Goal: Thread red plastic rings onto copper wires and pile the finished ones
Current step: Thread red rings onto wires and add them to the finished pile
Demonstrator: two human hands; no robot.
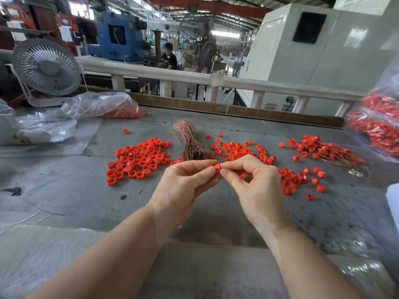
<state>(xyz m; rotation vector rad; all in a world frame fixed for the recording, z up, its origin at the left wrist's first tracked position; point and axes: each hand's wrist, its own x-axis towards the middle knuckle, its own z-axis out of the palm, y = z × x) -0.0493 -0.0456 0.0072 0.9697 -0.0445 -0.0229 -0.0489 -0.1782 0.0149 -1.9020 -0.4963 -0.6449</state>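
Observation:
Both hands meet above the grey table's middle. My left hand [185, 182] and my right hand [252, 186] pinch one red plastic ring [217, 168] between thumbs and forefingers. A thin wire [227, 188] loops down below the ring between the hands. A bundle of copper wires [190, 141] lies just beyond the hands. Loose red rings lie in a heap at the left [138, 160] and scattered at the right [241, 151]. A pile of rings threaded on wires [323, 149] lies at the far right.
Clear plastic bags holding red rings sit at the back left [103, 108] and right edge [375, 124]. A small white fan [46, 66] stands at the back left. A cardboard strip [237, 110] and a white railing [194, 77] border the table's far side.

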